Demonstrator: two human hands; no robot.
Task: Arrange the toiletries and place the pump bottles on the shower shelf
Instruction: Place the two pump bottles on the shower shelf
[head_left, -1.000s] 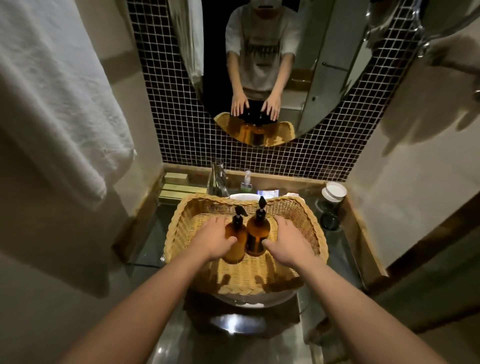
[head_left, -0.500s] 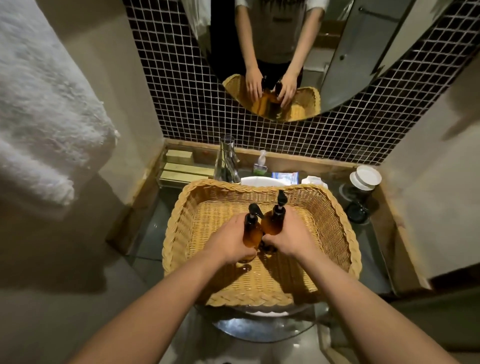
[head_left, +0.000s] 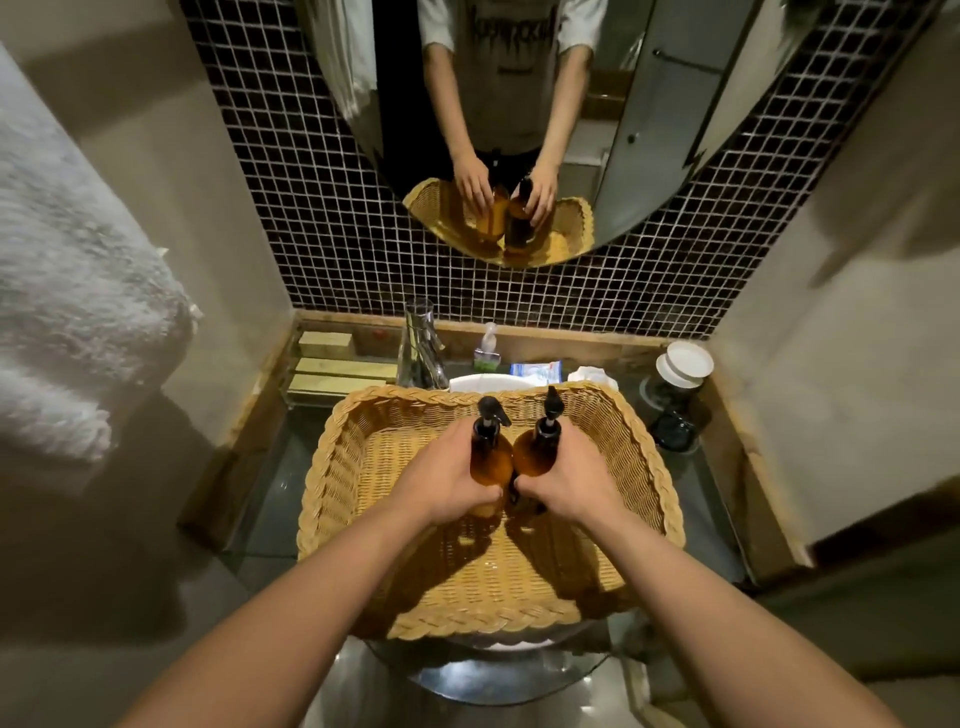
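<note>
At the far left a nubbly white towel (head_left: 67, 312) hangs blurred against the plain wall, and below it pale rectangular boxes (head_left: 337, 364) lie stacked at the back of the glossy counter. Next comes the wicker basket (head_left: 332, 467), rectangular with a braided rim, resting over the white basin. Over its tight-woven floor the left hand (head_left: 441, 483) is wrapped around the left pump bottle (head_left: 488, 452), smooth amber with a black pump head, thumb across the near side. Touching it on the right is the right pump bottle (head_left: 535, 449), the same rounded amber shape, clasped by the right hand (head_left: 566, 483). Both bottles stand upright inside the basket; whether they rest on its floor or are just clear of it I cannot tell. The step in hand looks like taking the pair out of the basket. The next move probably calls for a straight lift clear of the rim, grips firm on slick surfaces, then a carry to the shower shelf, which is not in view. Further right, a dark round jar (head_left: 675, 384) with a white lid sits by the wall.
</note>
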